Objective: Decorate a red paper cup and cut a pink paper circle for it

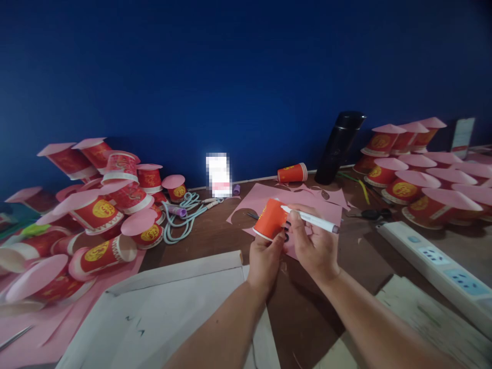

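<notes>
My left hand (264,260) is closed around a red paper cup (268,219) with yellow print, tilted over the table with its white rim toward me. In my right hand (314,245) is a white marker pen (314,220), gripped like a writing tool. Its tip meets or nearly meets the cup's upper right side. Beneath both hands lie cut sheets of pink paper (253,197) with round holes. Behind them, a short stack of red paper cups (292,173) rests on its side.
Many red cups topped with pink discs crowd the left (96,212) and right (417,187). A black flask (338,148), a power strip (434,256), a pale blue cord (184,223) and a lit, blurred screen (218,174) surround the work. A white board (165,312) lies near me.
</notes>
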